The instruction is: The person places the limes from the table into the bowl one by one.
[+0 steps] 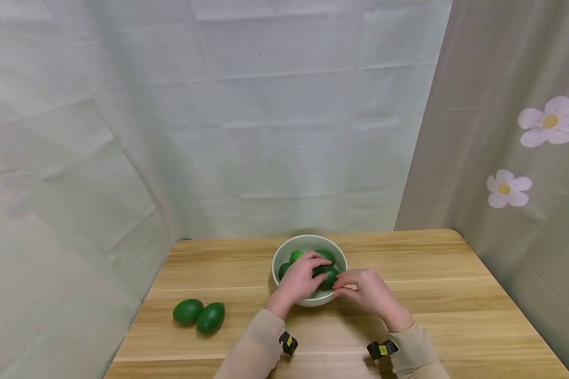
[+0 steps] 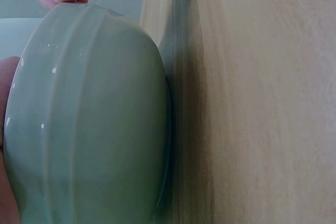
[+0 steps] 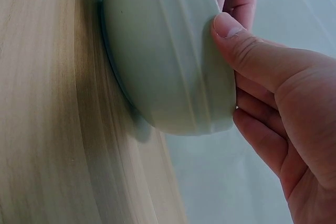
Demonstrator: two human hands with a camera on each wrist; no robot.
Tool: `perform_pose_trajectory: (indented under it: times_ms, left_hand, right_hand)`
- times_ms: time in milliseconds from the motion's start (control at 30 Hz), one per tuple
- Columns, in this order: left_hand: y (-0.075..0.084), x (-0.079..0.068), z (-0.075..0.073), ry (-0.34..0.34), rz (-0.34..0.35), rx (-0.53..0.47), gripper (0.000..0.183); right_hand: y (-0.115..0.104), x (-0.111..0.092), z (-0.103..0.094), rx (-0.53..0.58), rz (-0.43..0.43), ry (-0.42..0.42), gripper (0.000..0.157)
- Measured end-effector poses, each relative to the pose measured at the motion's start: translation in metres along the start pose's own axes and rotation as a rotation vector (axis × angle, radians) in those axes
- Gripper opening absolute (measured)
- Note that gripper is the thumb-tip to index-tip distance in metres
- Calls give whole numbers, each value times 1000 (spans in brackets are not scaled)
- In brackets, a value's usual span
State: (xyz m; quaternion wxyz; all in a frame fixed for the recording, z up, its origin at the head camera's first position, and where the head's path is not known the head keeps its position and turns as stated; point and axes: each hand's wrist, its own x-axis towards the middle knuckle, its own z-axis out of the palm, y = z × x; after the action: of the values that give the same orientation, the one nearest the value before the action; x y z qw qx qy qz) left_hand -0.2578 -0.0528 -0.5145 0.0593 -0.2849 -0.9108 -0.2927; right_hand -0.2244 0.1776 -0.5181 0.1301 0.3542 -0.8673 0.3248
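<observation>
A pale green bowl (image 1: 308, 302) stands at the back middle of the table with several dark green avocados (image 1: 329, 275) inside, beside a brighter green piece (image 1: 296, 256) partly covered by a hand. My left hand (image 1: 300, 276) reaches over the near rim into the bowl, its fingers and thumb around the avocado at the right. At the bowl's right side, my right hand (image 1: 370, 289) pinches the rim. The right wrist view shows its thumb (image 3: 247, 51) on the outer wall and the other fingers behind the rim. The left wrist view shows mostly the bowl's outer wall (image 2: 105, 108).
Two dark green avocados (image 1: 188, 311) (image 1: 211, 318) lie side by side on the wooden table (image 1: 455, 305), left of my left forearm. Pale curtains (image 1: 284, 131) hang behind the table, and a flowered curtain (image 1: 540, 252) hangs along the right.
</observation>
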Motion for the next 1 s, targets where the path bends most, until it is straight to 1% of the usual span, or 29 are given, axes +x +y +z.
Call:
perform_pose_trajectory:
  times_ms: [333, 633, 767, 1000]
  left_hand:
    - [-2, -1, 0, 9, 5, 0, 31]
    - [-8, -1, 1, 62, 17, -47, 28]
    - [-6, -3, -1, 97, 20, -74, 27]
    - [-3, -5, -4, 126, 21, -97, 27]
  right_hand:
    - [1, 1, 1, 8, -5, -3, 11]
    - [0, 1, 3, 4, -18, 6, 11]
    - [-1, 0, 3, 0, -12, 8, 11]
    - [2, 0, 3, -12, -5, 16, 11]
